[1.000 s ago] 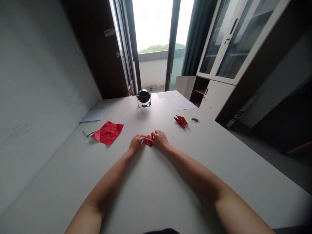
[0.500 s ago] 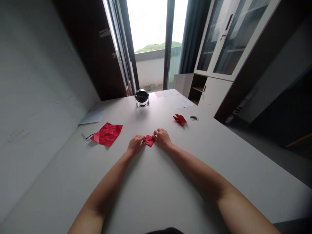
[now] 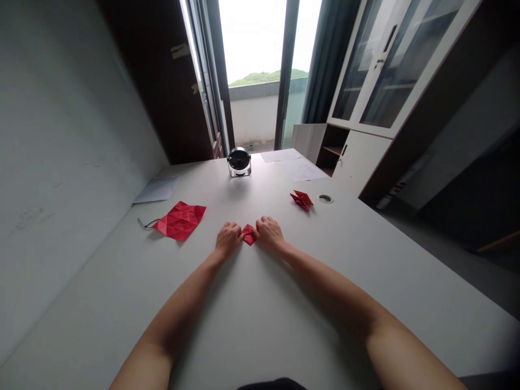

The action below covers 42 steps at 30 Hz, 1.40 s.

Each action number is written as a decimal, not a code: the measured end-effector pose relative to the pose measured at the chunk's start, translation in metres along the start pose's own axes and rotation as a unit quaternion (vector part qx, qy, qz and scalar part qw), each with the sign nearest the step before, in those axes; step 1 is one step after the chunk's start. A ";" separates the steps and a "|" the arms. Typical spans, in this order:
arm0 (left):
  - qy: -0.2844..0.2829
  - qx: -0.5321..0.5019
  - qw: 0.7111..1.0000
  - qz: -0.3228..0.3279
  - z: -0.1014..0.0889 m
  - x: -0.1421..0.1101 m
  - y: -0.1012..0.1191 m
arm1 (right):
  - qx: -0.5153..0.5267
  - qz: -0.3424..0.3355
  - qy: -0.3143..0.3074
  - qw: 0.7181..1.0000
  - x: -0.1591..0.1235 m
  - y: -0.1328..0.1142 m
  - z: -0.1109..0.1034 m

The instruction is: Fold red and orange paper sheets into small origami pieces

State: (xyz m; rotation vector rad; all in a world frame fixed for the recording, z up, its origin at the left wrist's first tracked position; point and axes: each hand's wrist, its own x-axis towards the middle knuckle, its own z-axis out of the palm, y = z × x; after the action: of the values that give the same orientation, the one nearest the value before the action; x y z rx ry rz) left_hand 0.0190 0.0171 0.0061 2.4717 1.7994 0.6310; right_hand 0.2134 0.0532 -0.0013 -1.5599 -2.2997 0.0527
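A small folded red paper (image 3: 249,236) lies on the white table between my two hands, showing as a diamond shape with a crease across it. My left hand (image 3: 228,237) is closed at its left corner, fingers curled, thumb on the paper's edge. On the opposite corner, my right hand (image 3: 268,233) is closed too, with its thumb and fingertips at the paper. Both hands rest low over the tabletop, and the paper's side corners are hidden under the fingertips.
A creased red sheet (image 3: 181,221) lies to the left by a thin corded item (image 3: 147,223). Folded red paper pieces (image 3: 301,200) sit at right near a round cable hole (image 3: 325,199). A round black device on a metal stand (image 3: 239,161) and white papers (image 3: 298,165) are farther back.
My fingers have curled further in on the folded paper's side corners, which stays in place on the table. The whole view has shifted slightly.
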 end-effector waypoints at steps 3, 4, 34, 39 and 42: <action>0.008 -0.009 1.000 -0.013 0.002 -0.001 -0.004 | 0.047 0.023 -0.024 0.998 -0.001 -0.005 -0.001; 0.008 -0.014 1.000 -0.018 0.003 -0.001 -0.006 | 0.066 0.032 -0.031 0.997 -0.001 -0.006 -0.001; 0.026 -0.160 0.987 -0.018 0.015 0.002 -0.021 | 0.456 0.002 0.065 0.888 0.009 0.002 0.025; 0.043 -0.246 0.967 -0.046 0.015 0.003 -0.023 | 0.477 0.002 0.119 0.871 0.010 0.002 0.023; 0.054 -0.302 0.950 -0.060 0.015 0.003 -0.023 | 0.512 0.013 0.137 0.848 0.011 0.002 0.023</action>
State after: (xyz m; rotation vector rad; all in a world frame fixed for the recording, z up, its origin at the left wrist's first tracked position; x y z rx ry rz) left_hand 0.0043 0.0311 -0.0127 1.9357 1.4720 1.1219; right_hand 0.2042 0.0678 -0.0206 -0.9214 -1.5370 0.8518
